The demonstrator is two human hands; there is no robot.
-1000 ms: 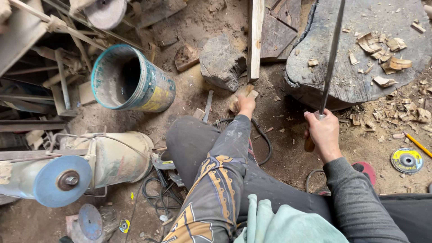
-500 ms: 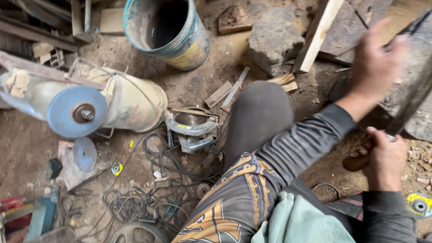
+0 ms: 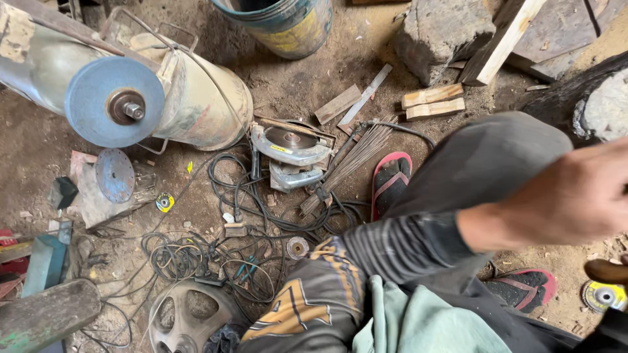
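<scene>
Risk of foot snagging tangled black cables (image 3: 248,216) beside red-edged black sandal (image 3: 390,180); left hand (image 3: 575,196) blurred, grip indeterminate; right hand out of frame; brown wooden handle (image 3: 605,271) just below left hand.

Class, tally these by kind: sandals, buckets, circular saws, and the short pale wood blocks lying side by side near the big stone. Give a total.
Sandals: 2
Bucket: 1
Circular saw: 1
Pale wood blocks: 2
Total: 6
</scene>
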